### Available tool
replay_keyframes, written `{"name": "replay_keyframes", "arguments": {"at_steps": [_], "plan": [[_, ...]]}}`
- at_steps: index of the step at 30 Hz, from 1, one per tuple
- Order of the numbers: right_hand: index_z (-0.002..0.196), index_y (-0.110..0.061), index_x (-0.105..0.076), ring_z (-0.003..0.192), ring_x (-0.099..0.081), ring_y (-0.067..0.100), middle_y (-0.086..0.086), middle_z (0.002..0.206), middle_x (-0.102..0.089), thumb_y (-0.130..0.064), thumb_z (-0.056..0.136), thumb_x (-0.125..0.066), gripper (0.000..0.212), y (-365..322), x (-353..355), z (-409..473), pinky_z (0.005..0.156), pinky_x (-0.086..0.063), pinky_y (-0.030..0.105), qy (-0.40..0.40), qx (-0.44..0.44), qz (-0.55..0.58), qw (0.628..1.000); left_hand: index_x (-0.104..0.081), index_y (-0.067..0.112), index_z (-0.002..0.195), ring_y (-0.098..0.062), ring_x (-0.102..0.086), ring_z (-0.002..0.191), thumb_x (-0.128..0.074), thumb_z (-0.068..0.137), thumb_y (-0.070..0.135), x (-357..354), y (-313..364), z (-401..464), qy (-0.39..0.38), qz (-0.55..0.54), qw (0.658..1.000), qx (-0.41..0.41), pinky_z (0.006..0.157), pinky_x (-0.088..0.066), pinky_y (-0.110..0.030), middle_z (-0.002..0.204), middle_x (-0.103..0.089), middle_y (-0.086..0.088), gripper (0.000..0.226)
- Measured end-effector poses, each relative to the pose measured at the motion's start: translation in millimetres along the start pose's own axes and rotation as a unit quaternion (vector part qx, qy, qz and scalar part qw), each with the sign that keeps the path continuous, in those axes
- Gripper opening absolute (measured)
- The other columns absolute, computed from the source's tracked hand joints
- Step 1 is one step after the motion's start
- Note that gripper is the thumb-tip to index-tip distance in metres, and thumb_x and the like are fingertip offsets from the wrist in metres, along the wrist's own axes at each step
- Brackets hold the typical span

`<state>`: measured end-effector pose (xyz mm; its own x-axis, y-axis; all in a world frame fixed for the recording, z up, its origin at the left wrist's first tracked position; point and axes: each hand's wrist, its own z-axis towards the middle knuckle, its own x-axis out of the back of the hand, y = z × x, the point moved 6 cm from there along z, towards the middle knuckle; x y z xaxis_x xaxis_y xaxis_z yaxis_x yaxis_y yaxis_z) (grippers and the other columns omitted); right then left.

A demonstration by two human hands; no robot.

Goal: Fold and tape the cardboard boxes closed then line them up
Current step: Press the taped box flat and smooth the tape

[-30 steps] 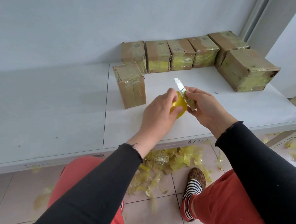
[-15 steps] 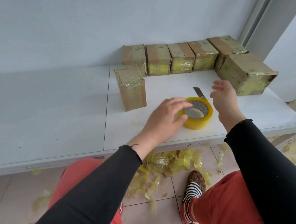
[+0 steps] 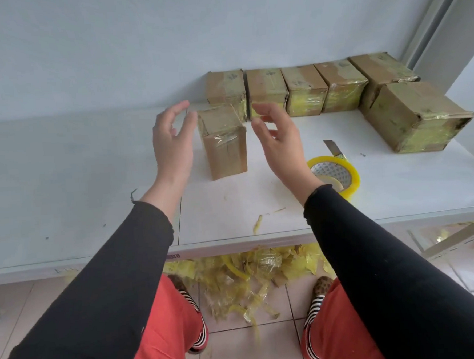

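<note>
A taped cardboard box [image 3: 224,149] stands upright on the white table [image 3: 91,174], apart from the others. My left hand [image 3: 173,140] hovers at its left side and my right hand [image 3: 279,138] at its right, both with relaxed, spread fingers, holding nothing and not touching it. Several taped boxes [image 3: 305,92] stand in a row against the wall, and a larger box [image 3: 415,115] lies at the right. A yellow tape roll [image 3: 338,173] lies flat behind my right wrist, with a knife blade [image 3: 332,147] beside it.
Yellow tape scraps [image 3: 250,273] litter the tiled floor under the table, and a few bits lie near the table's front edge [image 3: 258,223]. A metal upright [image 3: 426,20] stands at the far right. The wall runs close behind the boxes.
The tape roll and knife were set down on the table. Both hands let go and rose to either side of the lone upright box.
</note>
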<state>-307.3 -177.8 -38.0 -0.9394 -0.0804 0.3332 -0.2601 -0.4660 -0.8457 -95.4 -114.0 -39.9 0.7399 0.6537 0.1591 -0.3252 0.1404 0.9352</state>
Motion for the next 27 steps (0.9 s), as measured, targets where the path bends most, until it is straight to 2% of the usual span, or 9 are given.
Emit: {"name": "replay_keyframes", "arguments": {"at_steps": [6,10,15,19,20,23,24,25,27], "plan": [[0.140,-0.028,-0.060,0.128,-0.053,0.009,-0.007,0.138,-0.060,-0.044,0.104,-0.055,0.040,10,-35,7,0.105,-0.050,0.042,-0.053,-0.017,0.017,0.998,-0.064,0.037,0.137,-0.004,-0.034,0.147,-0.062,0.089,0.069,-22,-10,3,-0.105,0.129,0.983,-0.072,0.123,-0.029,-0.034,0.156,-0.044,0.009,0.058],[0.148,-0.028,-0.053,0.116,-0.058,0.008,-0.009,0.136,-0.060,-0.037,0.102,-0.061,0.048,20,-41,8,0.097,-0.053,0.038,-0.086,-0.003,-0.036,0.996,-0.061,0.035,0.142,-0.007,-0.033,0.150,-0.071,0.091,0.055,-24,-19,3,-0.144,0.162,0.972,-0.095,0.121,-0.035,-0.041,0.163,-0.037,0.005,0.056],[0.161,-0.034,-0.027,0.119,-0.055,0.011,-0.007,0.149,-0.047,-0.004,0.094,-0.065,0.083,30,-46,0,0.096,-0.054,0.041,-0.147,0.010,-0.093,0.985,-0.051,0.033,0.150,-0.013,-0.029,0.153,-0.078,0.091,0.040,-29,-24,-2,-0.165,0.196,0.960,-0.116,0.123,-0.032,-0.039,0.169,-0.024,0.002,0.065],[0.162,-0.038,-0.023,0.122,-0.053,0.010,-0.010,0.151,-0.043,-0.006,0.090,-0.063,0.088,33,-47,1,0.099,-0.054,0.042,-0.183,0.003,-0.063,0.981,-0.042,0.035,0.153,-0.015,-0.024,0.155,-0.082,0.084,0.024,-35,-32,-1,-0.205,0.188,0.955,-0.102,0.122,-0.034,-0.045,0.171,-0.012,0.001,0.080],[0.160,-0.042,-0.024,0.123,-0.054,0.009,-0.013,0.151,-0.042,-0.010,0.091,-0.060,0.085,33,-45,1,0.101,-0.054,0.041,-0.190,-0.011,-0.037,0.981,-0.041,0.035,0.152,-0.014,-0.022,0.155,-0.079,0.083,0.023,-36,-32,-2,-0.213,0.174,0.956,-0.098,0.122,-0.034,-0.043,0.170,-0.010,0.002,0.080],[0.155,-0.046,-0.034,0.120,-0.057,0.007,-0.016,0.149,-0.047,-0.026,0.100,-0.053,0.062,28,-42,1,0.105,-0.051,0.037,-0.168,-0.041,0.007,0.985,-0.050,0.029,0.146,-0.003,-0.022,0.151,-0.070,0.093,0.020,-35,-23,-3,-0.194,0.120,0.971,-0.067,0.111,-0.030,-0.008,0.168,-0.016,0.002,0.058],[0.155,-0.044,-0.036,0.117,-0.059,0.008,-0.015,0.148,-0.049,-0.031,0.103,-0.052,0.056,27,-41,1,0.103,-0.052,0.037,-0.150,-0.031,-0.010,0.988,-0.052,0.029,0.145,-0.002,-0.024,0.149,-0.069,0.096,0.022,-34,-22,-3,-0.182,0.121,0.973,-0.069,0.106,-0.031,-0.005,0.167,-0.018,0.003,0.052],[0.155,-0.042,-0.036,0.115,-0.060,0.010,-0.012,0.146,-0.052,-0.034,0.104,-0.053,0.054,26,-42,0,0.100,-0.053,0.038,-0.132,-0.015,-0.037,0.990,-0.051,0.030,0.145,-0.003,-0.025,0.150,-0.070,0.096,0.025,-33,-22,-2,-0.175,0.137,0.972,-0.079,0.110,-0.034,-0.011,0.166,-0.019,0.004,0.052],[0.157,-0.039,-0.034,0.112,-0.060,0.012,-0.007,0.141,-0.055,-0.031,0.104,-0.056,0.057,27,-45,0,0.096,-0.054,0.040,-0.113,0.005,-0.083,0.990,-0.048,0.035,0.146,-0.008,-0.029,0.151,-0.075,0.092,0.028,-34,-27,-2,-0.180,0.158,0.966,-0.095,0.118,-0.040,-0.035,0.167,-0.016,0.006,0.061]]}}
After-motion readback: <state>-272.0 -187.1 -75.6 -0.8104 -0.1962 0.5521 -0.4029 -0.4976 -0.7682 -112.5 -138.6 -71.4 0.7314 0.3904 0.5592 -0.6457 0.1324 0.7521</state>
